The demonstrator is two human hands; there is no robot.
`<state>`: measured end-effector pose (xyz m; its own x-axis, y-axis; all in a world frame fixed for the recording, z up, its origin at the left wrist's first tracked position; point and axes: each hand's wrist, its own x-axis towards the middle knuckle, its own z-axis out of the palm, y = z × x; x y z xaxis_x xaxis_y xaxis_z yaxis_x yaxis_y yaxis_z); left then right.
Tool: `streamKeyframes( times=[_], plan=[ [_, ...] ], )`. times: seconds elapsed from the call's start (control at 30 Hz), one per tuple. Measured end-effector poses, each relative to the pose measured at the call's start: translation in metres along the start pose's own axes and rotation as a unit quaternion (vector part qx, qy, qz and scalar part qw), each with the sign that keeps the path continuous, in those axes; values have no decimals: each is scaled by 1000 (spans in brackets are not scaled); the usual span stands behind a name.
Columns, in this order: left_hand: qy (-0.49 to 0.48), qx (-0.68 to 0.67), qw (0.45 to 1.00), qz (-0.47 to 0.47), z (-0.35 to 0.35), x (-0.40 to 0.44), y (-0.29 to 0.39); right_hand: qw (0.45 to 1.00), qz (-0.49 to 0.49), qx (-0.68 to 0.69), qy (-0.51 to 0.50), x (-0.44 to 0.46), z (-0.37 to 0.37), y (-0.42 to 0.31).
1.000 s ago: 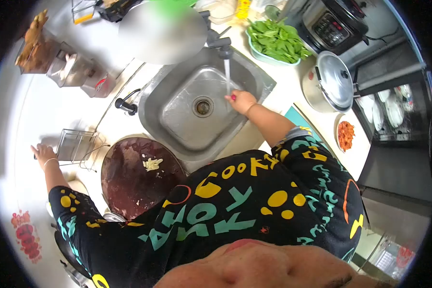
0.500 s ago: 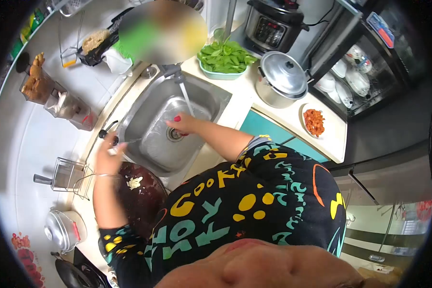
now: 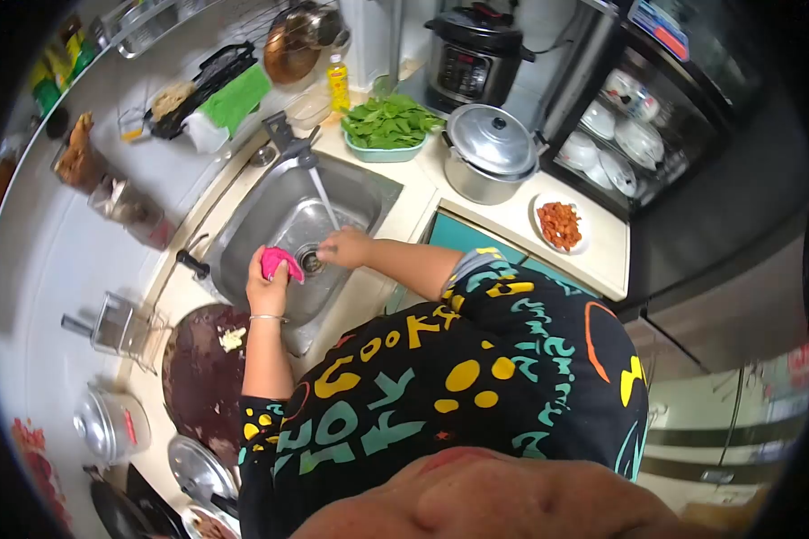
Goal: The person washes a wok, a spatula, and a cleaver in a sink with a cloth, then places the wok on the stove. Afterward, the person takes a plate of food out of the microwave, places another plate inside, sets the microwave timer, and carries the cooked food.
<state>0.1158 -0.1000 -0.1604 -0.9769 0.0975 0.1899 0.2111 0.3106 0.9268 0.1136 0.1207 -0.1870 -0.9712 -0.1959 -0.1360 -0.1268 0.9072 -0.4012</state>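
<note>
My left hand [image 3: 268,286] is closed around a bright pink cloth [image 3: 281,263] above the left part of the steel sink [image 3: 234,260]. Just to its right, my right hand [image 3: 347,247] hangs over the sink drain [image 3: 310,260] with its fingers loosely apart and nothing visible in them. A stream of water [image 3: 324,198] runs from the faucet [image 3: 292,144] and falls close to the right hand. Left of the sink lies a dark round cutting board [image 3: 198,368] with a small pile of pale chopped pieces [image 3: 232,339] on it.
Behind the sink's right corner are a tub of green leaves [image 3: 391,124], a yellow bottle [image 3: 338,83] and an electric pressure cooker [image 3: 472,67]. A lidded pot [image 3: 490,153] and a plate of orange-red pieces [image 3: 560,224] stand on the right counter. A wire rack [image 3: 126,328] stands left.
My left hand has moved right from the sink's left edge to over the basin and now holds the pink cloth. A bit of pink showed at my right hand before. The view has shifted.
</note>
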Motion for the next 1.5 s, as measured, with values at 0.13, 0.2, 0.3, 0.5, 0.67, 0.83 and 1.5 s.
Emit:
streamKeyframes(
  times=[0.13,0.2,0.3,0.5,0.67,0.83,1.5],
  plan=[
    [93,-129,987,3,19,-13,13,953,-11,295,64,51,14,18],
    [130,2,982,137,33,-27,58,986,-37,160,28,41,-20,7],
    [22,158,942,295,83,-34,90,964,-197,-135,115,16,-22,20],
    [147,181,961,146,157,-6,37,886,-448,-112,-32,19,-14,61],
    [234,186,954,-30,113,-23,-3,966,-252,48,-42,86,-81,97],
    [299,132,941,-87,60,-95,3,813,130,567,37,180,-113,122],
    [129,-581,786,-165,28,-82,30,444,-109,880,125,186,-168,52]
  ],
)
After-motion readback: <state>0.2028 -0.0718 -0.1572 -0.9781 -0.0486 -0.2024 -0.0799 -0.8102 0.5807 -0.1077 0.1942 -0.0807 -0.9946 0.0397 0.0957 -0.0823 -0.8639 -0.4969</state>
